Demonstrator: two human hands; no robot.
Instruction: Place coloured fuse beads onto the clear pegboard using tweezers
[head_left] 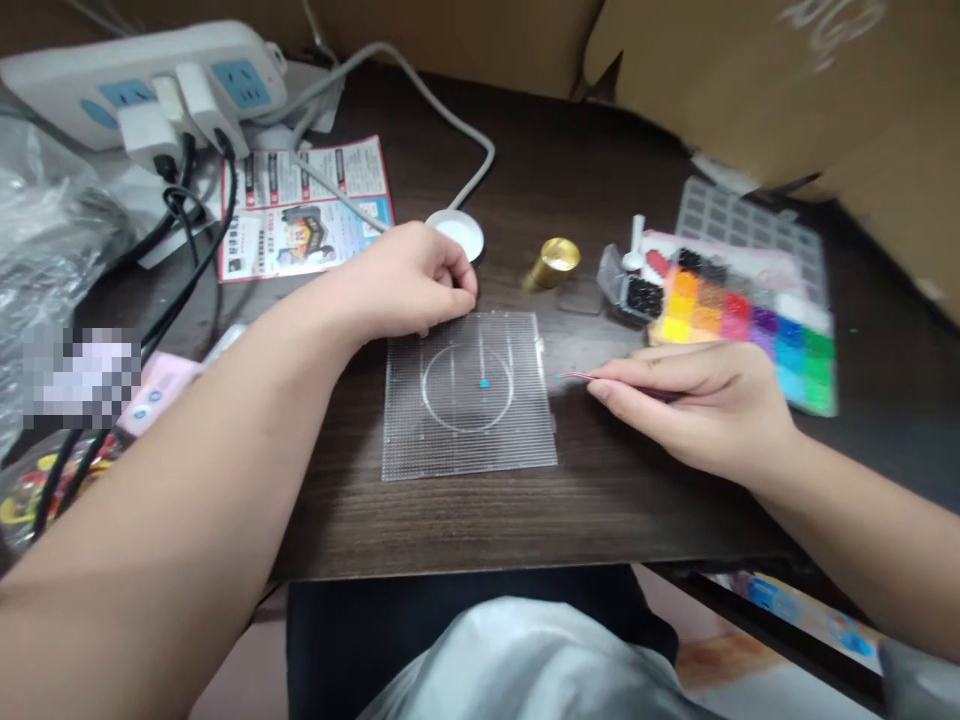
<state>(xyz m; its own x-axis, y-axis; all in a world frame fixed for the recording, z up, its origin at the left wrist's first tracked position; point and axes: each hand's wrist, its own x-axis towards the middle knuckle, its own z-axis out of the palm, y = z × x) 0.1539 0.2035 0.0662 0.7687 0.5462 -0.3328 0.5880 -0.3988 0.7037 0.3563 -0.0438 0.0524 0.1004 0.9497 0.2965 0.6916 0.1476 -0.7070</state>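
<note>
A clear square pegboard [465, 450] lies flat on the dark table, with a ring visible in its middle. One small teal bead [484, 384] sits inside that ring. My left hand [412, 280] rests at the board's far edge, fingers curled and closed there; the exact contact is partly hidden. To the right of the board, my right hand [697, 400] is closed on thin tweezers [576, 376]. A tiny teal bead [556, 377] shows at their tip, just off the board's right edge.
A sorting box of coloured beads [735, 315] stands at the right, beside a small container of black beads [643, 297]. Behind the board are a gold tin [559, 258] and a white round disc [461, 235]. A power strip [142, 80] with cables [225, 220] occupies the left.
</note>
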